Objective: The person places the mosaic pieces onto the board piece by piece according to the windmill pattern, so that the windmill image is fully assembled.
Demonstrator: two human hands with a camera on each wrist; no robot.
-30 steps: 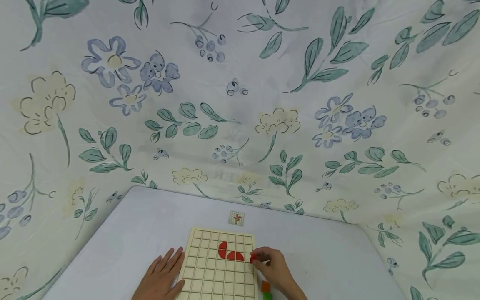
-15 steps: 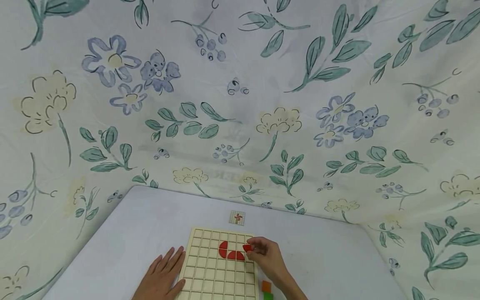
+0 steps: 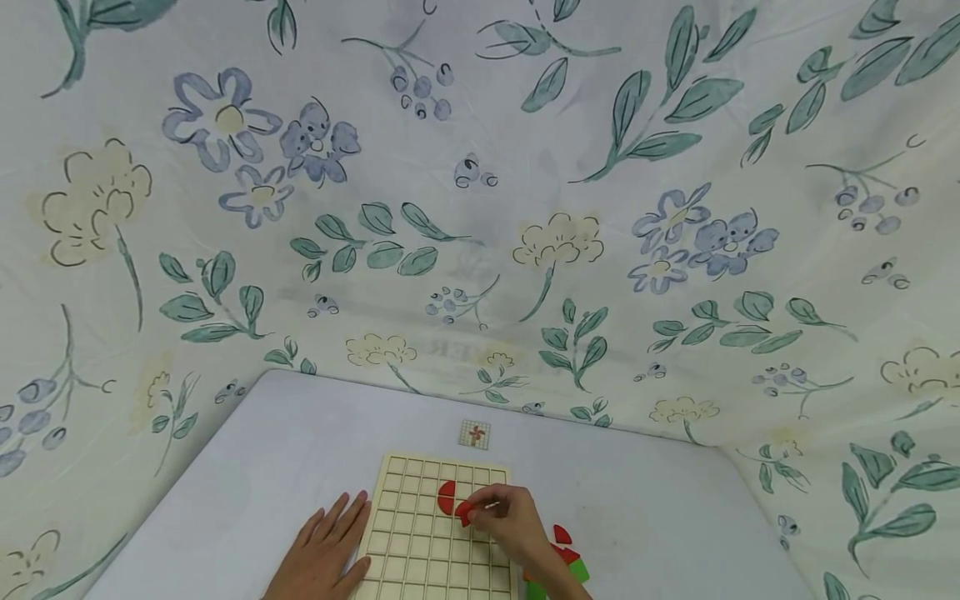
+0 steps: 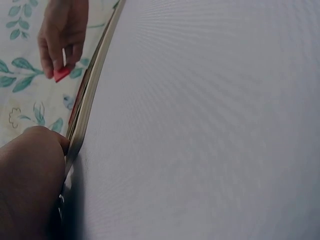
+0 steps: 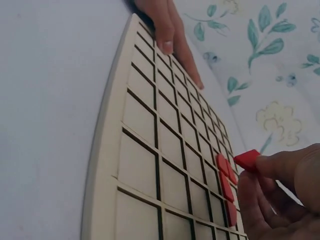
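A pale wooden grid board (image 3: 420,546) lies on the white table. My left hand (image 3: 322,546) lies flat with straight fingers along its left edge, the thumb at the rim. Over the board's upper middle, my right hand (image 3: 506,517) pinches a small red quarter-circle piece (image 5: 247,160) between thumb and fingers. In the right wrist view that piece is raised and tilted above the squares. Two red pieces (image 3: 447,497) form a half circle in the grid. Beside them, more red pieces (image 5: 226,185) sit in squares, partly hidden by the right hand in the head view.
Loose red pieces (image 3: 562,535) and green pieces (image 3: 579,570) lie right of the board, partly behind the right forearm. A small card (image 3: 475,434) with a red pinwheel on a grid lies beyond the board. Flowered cloth (image 3: 480,250) rises behind the table.
My right hand has carried a red piece from the board's right edge leftward over the grid. Loose pieces beside the board have come into view behind it. My left hand stays put.
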